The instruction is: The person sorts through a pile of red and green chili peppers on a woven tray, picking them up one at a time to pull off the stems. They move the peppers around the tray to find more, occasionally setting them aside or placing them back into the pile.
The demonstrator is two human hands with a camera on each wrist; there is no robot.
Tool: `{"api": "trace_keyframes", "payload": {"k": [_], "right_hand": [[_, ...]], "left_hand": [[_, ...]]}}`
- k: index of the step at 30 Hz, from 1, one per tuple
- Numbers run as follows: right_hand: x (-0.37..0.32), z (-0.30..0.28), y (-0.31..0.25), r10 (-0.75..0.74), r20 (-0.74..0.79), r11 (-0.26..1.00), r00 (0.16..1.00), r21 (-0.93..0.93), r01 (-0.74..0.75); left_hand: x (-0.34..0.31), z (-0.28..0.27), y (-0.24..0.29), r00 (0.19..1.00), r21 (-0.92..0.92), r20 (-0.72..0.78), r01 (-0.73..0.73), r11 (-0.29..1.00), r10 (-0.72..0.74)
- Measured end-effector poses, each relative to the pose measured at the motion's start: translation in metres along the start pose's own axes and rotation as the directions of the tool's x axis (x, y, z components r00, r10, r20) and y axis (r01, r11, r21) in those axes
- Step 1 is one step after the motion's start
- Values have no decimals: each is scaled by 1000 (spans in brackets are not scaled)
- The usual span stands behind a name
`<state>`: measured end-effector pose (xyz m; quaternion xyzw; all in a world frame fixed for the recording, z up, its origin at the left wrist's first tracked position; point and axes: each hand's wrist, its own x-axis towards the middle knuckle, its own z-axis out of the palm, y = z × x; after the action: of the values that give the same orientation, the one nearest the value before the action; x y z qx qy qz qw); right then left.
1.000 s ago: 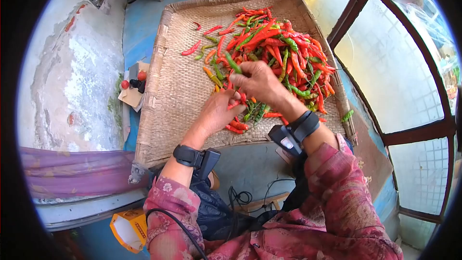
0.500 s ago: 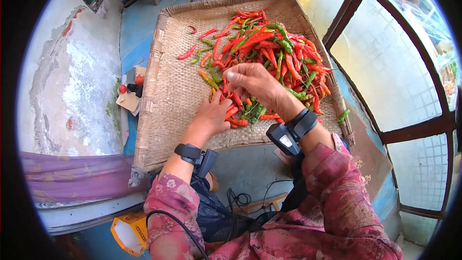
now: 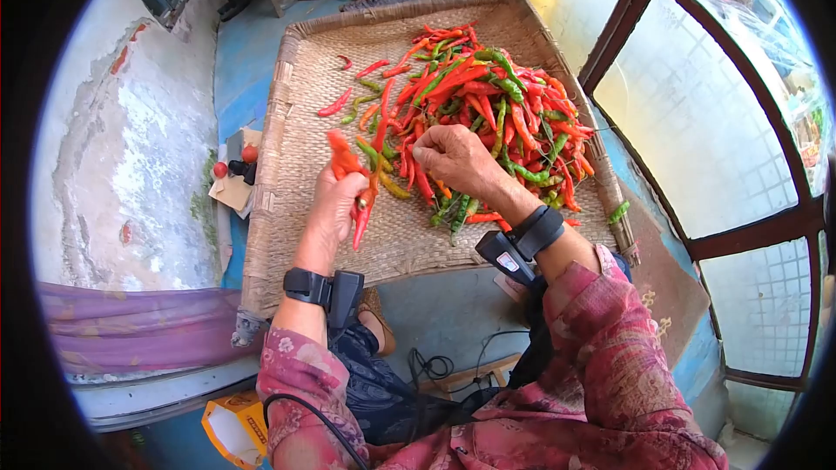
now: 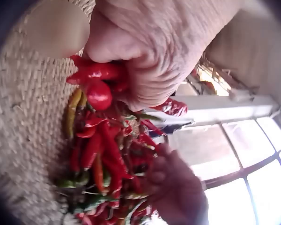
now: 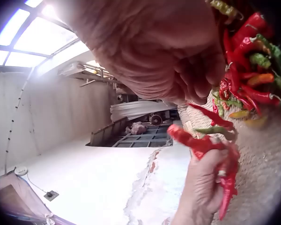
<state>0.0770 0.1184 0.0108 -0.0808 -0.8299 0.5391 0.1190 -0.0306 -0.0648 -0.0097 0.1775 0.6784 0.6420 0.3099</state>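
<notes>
My left hand (image 3: 327, 201) grips several red chili peppers (image 3: 343, 157) over the left half of the woven tray (image 3: 292, 135). One pepper hangs down past the thumb, and others stick up beyond the fingers. In the left wrist view, rounded red ends (image 4: 99, 93) poke out from under the curled fingers. Close over the near left side of the chili pile (image 3: 522, 113), my right hand (image 3: 461, 157) has its fingers curled in toward the palm. No pepper shows in it in the right wrist view. The pile mixes red, green and a few orange chilies.
A few loose chilies (image 3: 334, 103) lie left of the pile. Beyond the tray's right rim is a green chili (image 3: 618, 211). Framed window panes (image 3: 697, 113) stand to the right, a peeling wall (image 3: 148, 148) to the left. A yellow box (image 3: 237, 431) sits low down.
The green chili my right hand held has gone onto the pile, and that hand now hovers nearer. My left hand has gathered red chilies and drawn them leftward.
</notes>
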Motion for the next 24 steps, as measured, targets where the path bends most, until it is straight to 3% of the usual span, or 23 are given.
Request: {"api": "trace_keyframes", "payload": {"k": [1, 3, 4, 5, 6, 10, 12, 15, 17, 19, 21, 23, 24], "right_hand": [[-1, 1, -4, 49, 46, 997, 998, -57, -46], [-3, 9, -6, 98, 90, 989, 991, -116, -88], [-4, 16, -6, 169, 122, 967, 978, 171, -188], [-5, 20, -5, 226, 174, 854, 958, 438, -281], [-6, 22, -5, 210, 210, 786, 955, 545, -292], [-6, 28, -8, 124, 169, 867, 978, 460, -189], [-7, 31, -4, 260, 177, 843, 949, 438, -313], [-6, 26, -3, 270, 79, 880, 960, 384, -279], [-1, 18, -6, 226, -51, 880, 973, 439, -181], [0, -1, -15, 234, -83, 834, 969, 529, -156], [9, -16, -7, 183, -143, 545, 973, 838, 21], [5, -30, -23, 336, -215, 384, 917, 920, 75], [6, -31, -15, 334, -195, 413, 922, 910, 42]], "left_hand": [[-3, -2, 5, 999, -306, 9, -29, 952, 34], [-11, 9, 19, 999, -381, -29, -24, 924, 14], [-15, 13, 24, 1000, -409, 0, -10, 912, 11], [-17, 14, 26, 1000, -438, 29, 5, 899, 9], [-15, 12, 22, 997, -441, 72, -1, 897, 36], [-14, 17, 15, 993, -403, 121, 36, 915, 14], [-14, 18, 14, 992, -386, 127, 44, 922, 6], [-12, 16, 10, 987, -353, 160, 91, 931, -35], [-11, 16, 7, 997, -445, 73, 39, 895, -7], [-8, 12, 5, 1000, -442, 7, 1, 897, 2], [-7, 8, 6, 998, -438, -60, -38, 898, 13], [-7, 6, 7, 998, -468, -67, -41, 883, 10], [-7, 7, 8, 998, -467, -68, -40, 883, 10]]}}
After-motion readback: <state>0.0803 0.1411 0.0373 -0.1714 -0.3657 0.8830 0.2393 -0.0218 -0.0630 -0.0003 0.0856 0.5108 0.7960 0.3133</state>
